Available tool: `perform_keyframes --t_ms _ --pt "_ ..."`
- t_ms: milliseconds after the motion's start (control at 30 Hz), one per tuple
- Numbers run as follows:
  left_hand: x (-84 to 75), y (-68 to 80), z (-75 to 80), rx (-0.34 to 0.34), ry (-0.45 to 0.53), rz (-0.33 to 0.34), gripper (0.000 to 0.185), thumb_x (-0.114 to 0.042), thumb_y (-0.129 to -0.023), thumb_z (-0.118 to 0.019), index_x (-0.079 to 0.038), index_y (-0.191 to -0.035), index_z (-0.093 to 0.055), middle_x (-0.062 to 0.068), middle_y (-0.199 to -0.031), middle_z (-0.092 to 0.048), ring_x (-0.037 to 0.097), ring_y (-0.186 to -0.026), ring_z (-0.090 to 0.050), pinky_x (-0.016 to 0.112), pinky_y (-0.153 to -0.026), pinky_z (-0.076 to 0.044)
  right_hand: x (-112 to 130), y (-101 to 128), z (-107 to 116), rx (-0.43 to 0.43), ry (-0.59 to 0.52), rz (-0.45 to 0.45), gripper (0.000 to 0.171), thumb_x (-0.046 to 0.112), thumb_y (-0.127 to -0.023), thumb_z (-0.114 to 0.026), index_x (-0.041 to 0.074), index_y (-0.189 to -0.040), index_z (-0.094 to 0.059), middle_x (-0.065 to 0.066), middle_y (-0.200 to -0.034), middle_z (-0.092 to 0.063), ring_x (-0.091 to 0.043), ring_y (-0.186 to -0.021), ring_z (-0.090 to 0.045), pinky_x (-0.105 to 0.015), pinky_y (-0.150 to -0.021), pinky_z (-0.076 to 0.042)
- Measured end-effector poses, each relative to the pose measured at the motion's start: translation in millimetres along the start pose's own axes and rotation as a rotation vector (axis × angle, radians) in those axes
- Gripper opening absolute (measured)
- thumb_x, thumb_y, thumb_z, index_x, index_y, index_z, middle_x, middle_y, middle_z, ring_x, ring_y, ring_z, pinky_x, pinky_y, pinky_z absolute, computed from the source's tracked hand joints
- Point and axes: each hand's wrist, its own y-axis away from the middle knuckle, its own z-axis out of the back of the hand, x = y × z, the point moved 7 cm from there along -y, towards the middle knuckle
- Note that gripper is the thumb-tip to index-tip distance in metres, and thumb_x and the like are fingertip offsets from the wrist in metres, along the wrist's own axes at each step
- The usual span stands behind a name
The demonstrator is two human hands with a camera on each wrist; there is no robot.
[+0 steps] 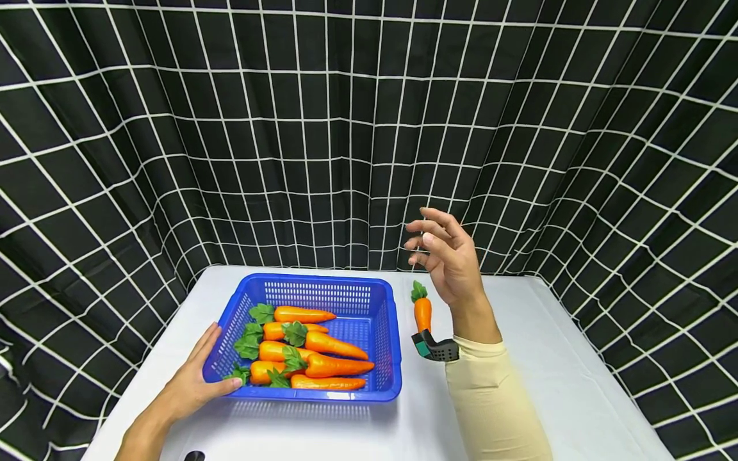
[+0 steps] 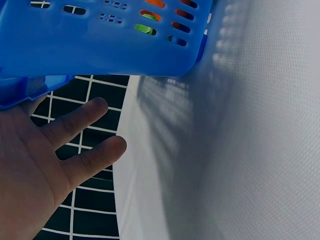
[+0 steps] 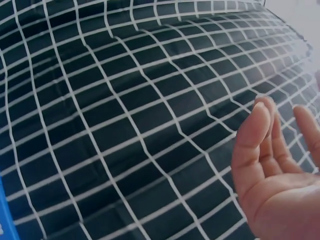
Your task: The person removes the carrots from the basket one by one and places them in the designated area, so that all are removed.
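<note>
A blue plastic basket (image 1: 314,395) with slotted walls stands on the white table, holding several orange carrots (image 1: 334,365) with green leafy tops. At its near left corner is my left hand (image 1: 193,378), the thumb over the rim and the fingers extended along the outside. The left wrist view shows two straight, spread fingers (image 2: 95,160) below the basket's wall (image 2: 110,55). My right hand (image 1: 452,262) is raised above the table's far side, fingers loosely bent and holding nothing. Below it, another carrot (image 1: 423,314) lies right of the basket, its lower end hidden by the wrist camera.
Black cloth with a white grid (image 1: 346,160) hangs behind and along both sides of the white table (image 1: 553,371). A small black round object (image 1: 195,456) shows at the near edge of the head view. The black wrist camera mount (image 1: 441,350) sits at my right wrist.
</note>
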Motion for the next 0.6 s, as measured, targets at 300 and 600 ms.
perform_keyframes --t_ms 300,600 --pt "0.0 2.2 -1.1 0.001 0.004 0.003 0.105 -0.021 -0.075 -0.080 0.001 -0.153 -0.013 0.020 -0.158 -0.002 0.049 -0.140 -0.004 0.071 -0.102 -0.009 -36 -12 -27 0.133 -0.142 0.012 0.038 0.008 -0.089 -0.066 0.008 -0.126 -0.060 -0.019 -0.108 -0.060 -0.026 -0.081 -0.061 -0.030 -0.063 -0.054" --pt "-1.5 1.2 -0.6 -0.008 0.010 -0.011 0.105 -0.021 -0.075 -0.081 0.001 -0.153 -0.014 0.021 -0.158 -0.003 0.049 -0.140 -0.004 0.068 -0.104 -0.007 -83 -9 -41 0.186 -0.156 -0.103 0.040 -0.003 -0.089 -0.051 0.014 -0.125 -0.061 -0.018 -0.109 -0.059 -0.024 -0.083 -0.061 -0.028 -0.064 -0.054"
